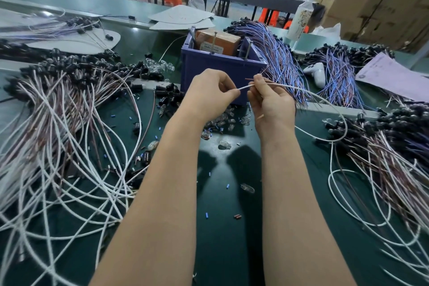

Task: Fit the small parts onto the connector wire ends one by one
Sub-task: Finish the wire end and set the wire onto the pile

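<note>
Both hands are raised above the green work mat (220,227), just in front of the blue bin (220,69).

The left hand (209,94) pinches the free end of a white wire (246,87) between thumb and forefinger, with its other fingers curled. The right hand (271,105) pinches the same wire just beside that point. A thin brown wire (249,79) projects leftward from the right hand's fingertips. Whether a small part sits in either pinch cannot be determined.

From the right hand, the white wire arcs to the right and drops toward the right wire heap (383,153), made up of white and brown leads with black connectors. A similar left wire heap (69,104) covers the other side of the mat.

Small blue parts (206,215) are scattered on the mat between the forearms. Clear glass bulbs (224,121) lie below the hands.

The bin holds a brown box (218,42). A bundle of blue and purple wires (281,60) rests against the bin's right side. A white controller (316,73) and a paper sheet (394,74) lie farther right.
</note>
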`<state>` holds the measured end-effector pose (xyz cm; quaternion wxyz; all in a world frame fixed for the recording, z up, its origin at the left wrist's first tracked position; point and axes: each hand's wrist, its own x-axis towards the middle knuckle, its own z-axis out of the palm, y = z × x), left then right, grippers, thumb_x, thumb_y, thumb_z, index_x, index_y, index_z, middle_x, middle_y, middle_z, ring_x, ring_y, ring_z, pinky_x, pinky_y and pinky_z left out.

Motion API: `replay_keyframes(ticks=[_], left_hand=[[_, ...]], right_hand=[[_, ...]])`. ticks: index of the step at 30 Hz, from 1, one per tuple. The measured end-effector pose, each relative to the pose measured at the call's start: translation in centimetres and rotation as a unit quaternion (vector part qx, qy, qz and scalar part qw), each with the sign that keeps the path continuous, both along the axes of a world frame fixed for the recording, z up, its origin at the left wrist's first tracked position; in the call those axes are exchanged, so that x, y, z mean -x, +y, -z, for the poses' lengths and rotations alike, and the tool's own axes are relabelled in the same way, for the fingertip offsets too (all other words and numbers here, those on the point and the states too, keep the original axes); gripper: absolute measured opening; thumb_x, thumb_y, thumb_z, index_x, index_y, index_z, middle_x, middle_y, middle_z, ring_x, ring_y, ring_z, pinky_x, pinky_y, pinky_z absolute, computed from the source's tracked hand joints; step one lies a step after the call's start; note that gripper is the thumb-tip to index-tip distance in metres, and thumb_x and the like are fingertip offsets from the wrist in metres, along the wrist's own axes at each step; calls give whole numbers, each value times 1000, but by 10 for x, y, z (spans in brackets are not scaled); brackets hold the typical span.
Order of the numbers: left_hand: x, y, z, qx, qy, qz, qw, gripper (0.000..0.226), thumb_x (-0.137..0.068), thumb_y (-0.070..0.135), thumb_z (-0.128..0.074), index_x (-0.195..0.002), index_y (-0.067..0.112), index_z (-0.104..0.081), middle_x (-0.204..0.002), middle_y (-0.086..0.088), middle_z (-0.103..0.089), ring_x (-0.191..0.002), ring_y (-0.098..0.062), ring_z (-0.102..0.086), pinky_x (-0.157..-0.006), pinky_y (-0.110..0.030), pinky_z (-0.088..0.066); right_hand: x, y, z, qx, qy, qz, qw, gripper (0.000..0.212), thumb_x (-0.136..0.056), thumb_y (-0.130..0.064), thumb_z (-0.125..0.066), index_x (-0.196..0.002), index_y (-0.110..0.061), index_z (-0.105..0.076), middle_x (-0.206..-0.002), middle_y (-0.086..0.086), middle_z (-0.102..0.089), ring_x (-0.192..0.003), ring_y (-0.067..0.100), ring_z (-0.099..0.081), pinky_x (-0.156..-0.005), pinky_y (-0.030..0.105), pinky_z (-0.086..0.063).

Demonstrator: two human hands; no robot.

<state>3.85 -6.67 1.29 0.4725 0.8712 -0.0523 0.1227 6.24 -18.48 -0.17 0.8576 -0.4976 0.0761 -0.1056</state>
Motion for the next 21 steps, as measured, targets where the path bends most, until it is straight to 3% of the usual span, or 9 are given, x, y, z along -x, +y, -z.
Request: replay_keyframes(ticks=[2, 7, 14, 18, 21], left_hand=[[-1, 1, 1, -1, -2, -4, 1000, 9, -89, 23, -64, -86, 17, -69, -79, 0, -70, -71, -8, -60, -69, -19, -45], [-2, 2, 3, 14, 15, 9, 1000, 11, -90, 23, -61, -85, 18, -68, -75, 5, -69, -66, -2, -57, -62, -14, -42], [0, 3, 8, 147, 84, 5, 986, 11, -86, 21, -66, -76, 16, -67, -59, 9, -63, -44, 1, -45, -40, -9, -34], [0, 4, 9, 178, 123, -3, 976, 13, -83, 18, -66, -70, 16, -66, -54, 8, -62, -44, 0, -43, -45, -13, -35], [1, 11, 9, 174, 127, -22, 976, 17, -82, 14, -61, -66, 15, -65, -53, 5, -60, -46, -2, -46, -53, -17, -39]], right_hand=[[0, 0, 1, 8, -3, 4, 1000, 20, -89, -5, -64, -71, -12, -58, -52, -8, -62, -54, 3, -57, -55, 14, -51], [0, -2, 4, 25, -8, 10, 1000, 21, -89, -4, -64, -70, -11, -58, -56, -5, -61, -53, 3, -57, -55, 14, -50], [2, 0, 8, 34, -15, 5, 999, 20, -89, -2, -62, -71, -10, -57, -63, -1, -58, -53, 3, -56, -55, 14, -50], [2, -1, 11, 42, -14, 9, 999, 20, -90, -2, -61, -72, -10, -56, -66, 2, -56, -54, 3, -54, -55, 13, -50], [1, -12, 10, 25, -15, 34, 999, 20, -90, -3, -61, -71, -9, -58, -55, -5, -60, -51, 1, -56, -55, 13, -49]])
